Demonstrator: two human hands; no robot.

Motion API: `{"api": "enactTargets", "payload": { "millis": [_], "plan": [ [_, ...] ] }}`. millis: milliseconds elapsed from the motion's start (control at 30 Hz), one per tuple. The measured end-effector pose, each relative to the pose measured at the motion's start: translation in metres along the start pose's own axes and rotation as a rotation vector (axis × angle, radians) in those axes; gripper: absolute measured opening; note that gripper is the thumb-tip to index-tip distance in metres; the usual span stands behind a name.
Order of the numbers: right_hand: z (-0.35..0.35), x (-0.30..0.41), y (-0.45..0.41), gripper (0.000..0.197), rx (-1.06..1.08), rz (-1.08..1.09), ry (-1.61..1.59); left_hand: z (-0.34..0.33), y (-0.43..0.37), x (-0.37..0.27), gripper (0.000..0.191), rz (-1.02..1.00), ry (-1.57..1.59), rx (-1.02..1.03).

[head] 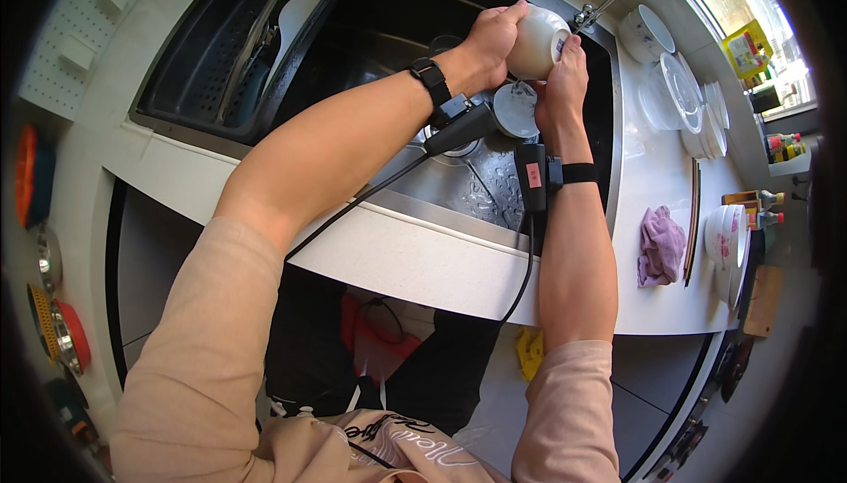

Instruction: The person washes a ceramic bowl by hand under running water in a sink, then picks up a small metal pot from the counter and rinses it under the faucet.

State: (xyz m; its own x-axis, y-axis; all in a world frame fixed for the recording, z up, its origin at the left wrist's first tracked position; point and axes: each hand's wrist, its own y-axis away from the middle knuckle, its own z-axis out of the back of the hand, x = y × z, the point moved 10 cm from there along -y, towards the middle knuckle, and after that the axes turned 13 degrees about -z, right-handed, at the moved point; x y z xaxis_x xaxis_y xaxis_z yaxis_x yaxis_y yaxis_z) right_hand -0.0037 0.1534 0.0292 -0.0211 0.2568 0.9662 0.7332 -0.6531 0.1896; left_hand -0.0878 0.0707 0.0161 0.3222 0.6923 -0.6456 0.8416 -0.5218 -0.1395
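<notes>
Both my hands hold a white ceramic bowl (537, 43) over the right part of a dark kitchen sink (387, 33). The bowl is tilted, with its foot ring turned to the right. My left hand (495, 40) grips its left side, and my right hand (566, 83) supports the lower right side by the foot. Beneath, a smaller light-coloured bowl (516, 110) with water in it is in the sink, partly hidden by the wrist-worn devices. The faucet (585, 16) stands just behind my right hand. Water drops dot the sink floor.
A black drain basket (192, 79) on the left holds a metal ladle (255, 36) and a white utensil (296, 20). Bowls (648, 34), a clear plastic container (671, 92), a purple cloth (662, 247), chopsticks (693, 221) and flowered bowls (724, 235) line the right counter. Cables hang from both wrists.
</notes>
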Motion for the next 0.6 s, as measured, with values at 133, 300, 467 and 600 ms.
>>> {"api": "enactTargets", "payload": {
  "millis": [133,300,467,600],
  "plan": [
    [0.019,-0.008,-0.024,0.04,-0.09,0.128,0.195,0.004,0.0,0.011,0.03,-0.006,-0.09,-0.048],
    [0.0,-0.018,-0.022,0.068,-0.05,0.006,0.25,-0.01,-0.003,-0.001,0.03,-0.291,-0.753,0.274],
    [-0.001,-0.029,-0.016,0.059,0.155,-0.262,-0.218,-0.056,0.03,-0.005,0.027,-0.658,-1.164,0.679],
    [0.004,-0.014,0.0,0.05,0.089,-0.211,-0.379,-0.056,0.035,-0.007,0.024,-0.603,-1.423,0.723]
  ]
}}
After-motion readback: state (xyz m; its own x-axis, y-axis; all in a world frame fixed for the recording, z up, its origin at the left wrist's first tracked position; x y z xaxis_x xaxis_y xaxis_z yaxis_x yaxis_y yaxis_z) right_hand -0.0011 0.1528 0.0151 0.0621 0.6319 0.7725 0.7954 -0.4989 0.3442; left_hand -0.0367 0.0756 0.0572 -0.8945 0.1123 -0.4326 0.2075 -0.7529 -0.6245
